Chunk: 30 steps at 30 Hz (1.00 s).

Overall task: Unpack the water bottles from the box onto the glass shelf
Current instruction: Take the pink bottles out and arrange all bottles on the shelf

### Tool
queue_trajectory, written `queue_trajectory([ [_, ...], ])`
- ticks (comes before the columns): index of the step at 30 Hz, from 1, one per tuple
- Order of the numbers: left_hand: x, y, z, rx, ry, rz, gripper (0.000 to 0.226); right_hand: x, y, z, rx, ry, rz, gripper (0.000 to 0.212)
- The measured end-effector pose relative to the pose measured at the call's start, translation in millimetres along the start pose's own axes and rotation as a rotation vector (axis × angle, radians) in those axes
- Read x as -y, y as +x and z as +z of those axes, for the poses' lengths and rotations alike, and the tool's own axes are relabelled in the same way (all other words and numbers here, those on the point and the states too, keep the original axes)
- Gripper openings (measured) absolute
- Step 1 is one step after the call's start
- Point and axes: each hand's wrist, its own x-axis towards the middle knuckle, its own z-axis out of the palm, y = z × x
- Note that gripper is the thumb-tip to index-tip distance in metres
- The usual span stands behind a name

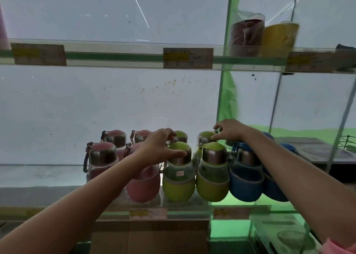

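Several water bottles stand in two rows on the glass shelf: pink ones at the left, green ones in the middle, blue ones at the right. My left hand grips the metal cap of the front green bottle. My right hand reaches over the bottles and pinches the top of the back-row green bottle. The cardboard box sits under the shelf, its inside hidden.
An upper glass shelf with price labels carries a wrapped red cup and a yellow cup at the right. A green upright post divides the shelving. A wire rack stands at the far right.
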Motion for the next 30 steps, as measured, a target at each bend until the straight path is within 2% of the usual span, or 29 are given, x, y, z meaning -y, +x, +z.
queue_trajectory([
  [2,-7,4,5,0.034,-0.054,-0.029,0.070,3,6,6,-0.004,0.004,0.026,0.072],
  [8,-11,6,16,0.058,-0.040,-0.069,0.065,24,22,15,0.067,-0.268,0.071,0.086],
  [12,-24,15,20,0.030,0.009,0.011,0.059,26,28,15,0.059,-0.338,0.086,0.085],
  [14,-33,23,24,0.052,0.019,0.043,0.055,27,28,14,0.044,-0.387,0.091,0.076],
  [19,-38,30,29,0.117,-0.037,0.036,0.034,24,30,17,0.002,-0.246,0.019,0.045],
  [26,-32,30,31,0.102,-0.041,0.044,0.024,16,28,10,0.095,-0.003,-0.036,0.046],
  [30,-33,32,32,0.103,-0.031,0.030,0.027,17,36,16,0.083,-0.086,-0.060,0.054],
])
